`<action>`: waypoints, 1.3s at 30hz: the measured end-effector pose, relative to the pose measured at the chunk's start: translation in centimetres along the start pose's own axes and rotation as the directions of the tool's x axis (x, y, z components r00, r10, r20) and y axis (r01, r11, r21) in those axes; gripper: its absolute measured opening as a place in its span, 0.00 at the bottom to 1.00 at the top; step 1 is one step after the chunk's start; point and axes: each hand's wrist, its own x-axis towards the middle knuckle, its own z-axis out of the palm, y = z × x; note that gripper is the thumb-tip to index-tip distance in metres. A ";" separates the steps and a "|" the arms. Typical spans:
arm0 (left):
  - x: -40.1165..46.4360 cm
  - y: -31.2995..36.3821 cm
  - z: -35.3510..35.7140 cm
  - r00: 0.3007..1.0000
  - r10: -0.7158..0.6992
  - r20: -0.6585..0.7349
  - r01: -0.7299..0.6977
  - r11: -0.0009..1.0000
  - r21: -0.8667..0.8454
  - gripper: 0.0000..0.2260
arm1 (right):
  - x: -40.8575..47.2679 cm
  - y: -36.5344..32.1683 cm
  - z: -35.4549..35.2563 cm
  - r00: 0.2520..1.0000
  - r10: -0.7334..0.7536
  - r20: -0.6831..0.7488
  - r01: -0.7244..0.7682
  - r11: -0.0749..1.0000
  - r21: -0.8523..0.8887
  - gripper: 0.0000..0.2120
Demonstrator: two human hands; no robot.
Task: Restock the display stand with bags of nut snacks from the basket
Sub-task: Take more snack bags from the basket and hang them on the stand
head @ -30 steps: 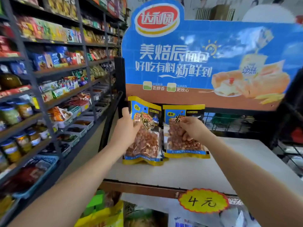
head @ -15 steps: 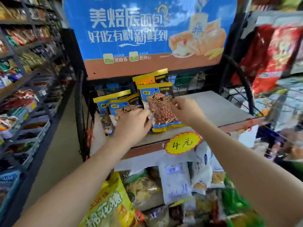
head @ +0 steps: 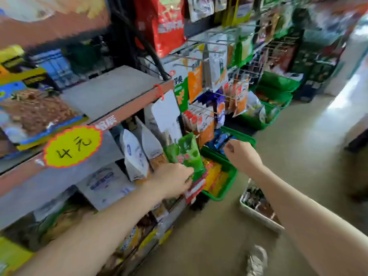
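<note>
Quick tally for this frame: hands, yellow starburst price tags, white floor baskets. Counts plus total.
hands: 2 (left hand, right hand)
yellow price tag: 1
white basket: 1
Total: 4

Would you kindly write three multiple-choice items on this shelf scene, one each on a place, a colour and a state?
1. Where is the yellow price tag?
A. front edge of the top shelf
B. on the floor
C. in the green basket

2. What colour is the basket below the right hand?
A. red
B. green
C. white

3. How is the right hand?
A. curled, holding nothing visible
B. gripping a nut bag
C. flat on the shelf

Answers: 1 A, it is fixed to the shelf edge beside the nut bags; 2 B, rim and walls are green; 3 A, fingers folded, nothing in them.
</note>
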 end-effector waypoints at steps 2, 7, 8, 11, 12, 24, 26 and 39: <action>4.8 3.0 2.7 0.996 0.025 0.084 -0.022 0.999 -0.033 0.10 | 0.2 6.8 -0.2 0.990 0.132 0.054 -0.131 0.991 -0.016 0.09; 17.4 10.2 9.2 0.968 -0.003 0.250 0.048 0.983 -0.175 0.11 | 1.5 23.4 -1.8 0.892 0.410 0.190 -0.410 0.911 -0.041 0.11; 19.6 11.6 10.5 0.962 -0.025 0.272 0.088 0.971 -0.222 0.11 | 1.5 26.5 -2.1 0.860 0.461 0.218 -0.460 0.886 -0.058 0.12; 25.6 15.5 14.3 0.926 -0.154 0.345 0.283 0.888 -0.363 0.10 | 1.2 34.9 -2.4 0.771 0.569 0.285 -0.570 0.817 -0.089 0.12; 27.5 16.6 15.6 0.910 -0.184 0.372 0.331 0.861 -0.385 0.09 | 1.4 37.3 -2.3 0.743 0.600 0.298 -0.601 0.793 -0.098 0.13; 46.3 22.8 42.4 0.803 -0.086 0.590 0.304 0.911 -0.280 0.12 | 6.8 57.9 18.9 0.573 0.616 0.540 -0.631 0.752 -0.189 0.06; 49.0 22.5 47.7 0.791 -0.089 0.606 0.298 0.920 -0.254 0.13 | 8.6 60.3 23.9 0.574 0.615 0.541 -0.636 0.751 -0.178 0.05; 56.6 21.8 64.6 0.926 -0.083 0.368 0.189 0.946 -0.263 0.19 | 18.5 67.6 46.9 0.308 0.868 0.390 -0.951 0.286 0.116 0.48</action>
